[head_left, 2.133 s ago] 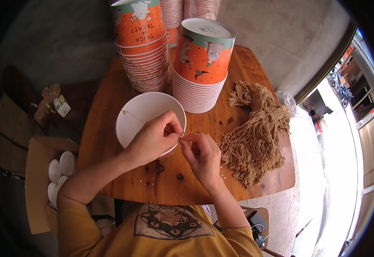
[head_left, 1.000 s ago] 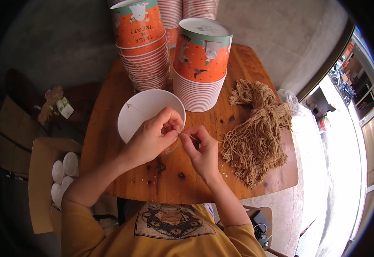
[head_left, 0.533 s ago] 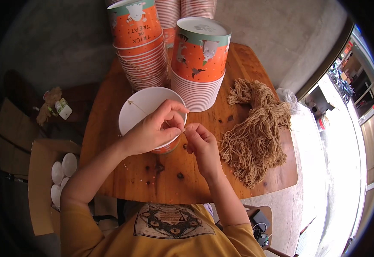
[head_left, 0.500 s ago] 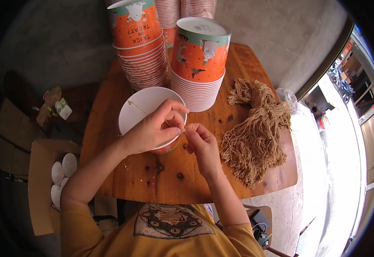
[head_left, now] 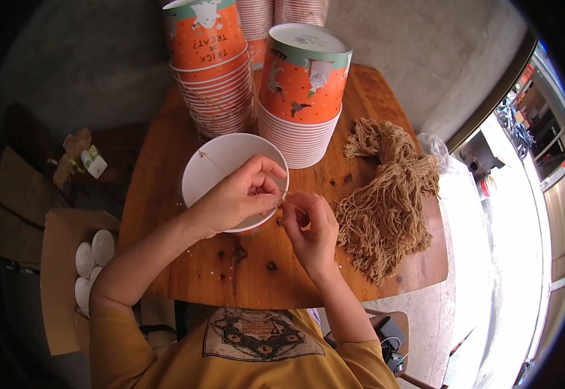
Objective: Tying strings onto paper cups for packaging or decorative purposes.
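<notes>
An upright paper bucket [head_left: 198, 185], white inside and orange outside, stands on the wooden table in front of me. A thin brown cord [head_left: 215, 161] runs from a knot high on its far left inner wall toward my fingers. My left hand [head_left: 240, 194] reaches over the bucket, thumb and fingers pinching the cord at the right rim. Right beside it, my right hand [head_left: 312, 233] pinches the cord too, and a small loop of it shows between the hands. The fingertips hide where the cord meets the rim.
Upside-down orange buckets are nested in a middle stack [head_left: 305, 84] and a left stack [head_left: 210, 65], with more behind. A bundle of brown cords [head_left: 389, 207] lies at the right. An open cardboard box [head_left: 59, 279] holding several white round items [head_left: 103, 246] sits left of the table.
My right hand has shifted slightly right and lower, its fingers more curled, and a loop of cord now shows by it. The left hand still pinches at the rim.
</notes>
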Action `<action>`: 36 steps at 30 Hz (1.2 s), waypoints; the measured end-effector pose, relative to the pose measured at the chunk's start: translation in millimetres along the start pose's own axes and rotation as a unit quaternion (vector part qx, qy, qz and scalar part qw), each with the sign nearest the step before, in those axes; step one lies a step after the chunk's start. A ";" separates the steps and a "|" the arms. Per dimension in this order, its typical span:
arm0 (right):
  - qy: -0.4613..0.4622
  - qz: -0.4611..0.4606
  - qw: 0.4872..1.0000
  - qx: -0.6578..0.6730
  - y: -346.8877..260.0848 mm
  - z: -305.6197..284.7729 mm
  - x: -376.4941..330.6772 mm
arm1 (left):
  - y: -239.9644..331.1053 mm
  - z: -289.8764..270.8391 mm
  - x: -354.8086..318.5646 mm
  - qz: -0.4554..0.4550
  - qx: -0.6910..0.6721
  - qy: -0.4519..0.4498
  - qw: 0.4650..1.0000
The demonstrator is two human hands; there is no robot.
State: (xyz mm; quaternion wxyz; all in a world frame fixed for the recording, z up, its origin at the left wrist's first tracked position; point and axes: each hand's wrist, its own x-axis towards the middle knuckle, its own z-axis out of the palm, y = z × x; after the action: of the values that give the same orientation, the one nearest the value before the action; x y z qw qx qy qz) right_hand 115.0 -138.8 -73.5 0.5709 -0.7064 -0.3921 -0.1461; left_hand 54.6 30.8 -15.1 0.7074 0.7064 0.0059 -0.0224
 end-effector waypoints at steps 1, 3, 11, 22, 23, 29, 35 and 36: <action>0.000 0.000 1.000 0.000 -0.3 0.0 0.2 | -1.5 -0.5 -0.2 0.007 0.004 -0.003 1.000; -0.017 0.019 1.000 0.004 -0.9 0.0 1.2 | -2.4 -0.7 -1.3 0.012 0.009 -0.005 1.000; -0.048 0.138 0.983 0.108 -3.1 -1.9 -0.7 | -0.4 1.3 -4.2 0.054 0.079 0.008 0.995; -0.087 0.200 0.947 0.234 1.9 1.4 -1.5 | 5.1 -0.7 -7.4 0.103 0.203 -0.009 0.974; -0.076 0.198 0.949 0.234 0.7 2.3 -1.4 | 4.5 -1.3 -7.3 0.101 0.198 -0.011 0.975; -0.029 0.129 0.983 0.130 -4.5 1.9 -4.2 | 3.2 -2.0 -5.2 0.081 0.144 -0.012 0.986; -0.019 -0.003 1.000 0.003 1.9 -1.3 -5.1 | -0.2 -0.7 -3.5 0.076 0.113 -0.013 0.991; -0.015 -0.039 0.999 -0.025 1.5 -1.8 -3.4 | -0.5 -0.8 -3.4 0.076 0.113 -0.013 0.991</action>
State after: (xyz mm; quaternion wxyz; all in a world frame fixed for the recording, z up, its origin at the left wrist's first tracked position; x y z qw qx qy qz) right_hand 114.3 -141.8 -76.2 0.5405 -0.7069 -0.4244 -0.1675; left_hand 51.2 31.7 -15.5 0.6227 0.7799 -0.0593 0.0220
